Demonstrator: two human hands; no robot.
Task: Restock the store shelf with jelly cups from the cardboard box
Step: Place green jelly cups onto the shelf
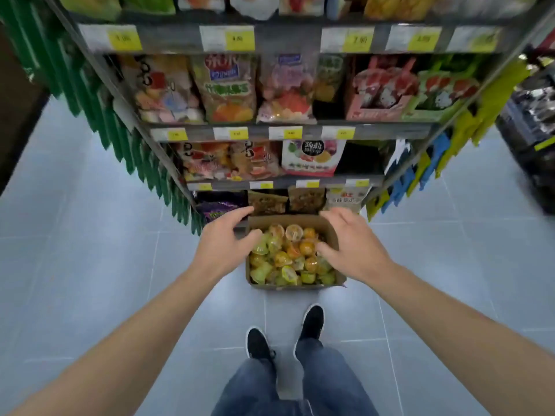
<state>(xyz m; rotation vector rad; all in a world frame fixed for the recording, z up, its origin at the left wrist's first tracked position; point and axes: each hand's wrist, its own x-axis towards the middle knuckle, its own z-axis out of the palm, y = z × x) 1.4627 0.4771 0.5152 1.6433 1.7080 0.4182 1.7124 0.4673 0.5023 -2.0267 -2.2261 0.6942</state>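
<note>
An open cardboard box [259, 221] stands on the floor in front of the store shelf [288, 133]. It is full of orange and yellow-green jelly cups [289, 258]. My left hand [226, 237] hovers at the box's left side with its fingers spread and its thumb over the cups. My right hand [351, 243] is over the box's right wall, fingers relaxed, thumb near the cups. Neither hand holds anything. The shelf carries rows of snack bags behind yellow price tags.
Green packets [99, 106] hang down the shelf's left side. Yellow and blue packets [444, 151] hang on the right. A dark rack [531, 139] stands at the far right. My feet in black shoes [285, 334] are on the grey tiled floor just behind the box.
</note>
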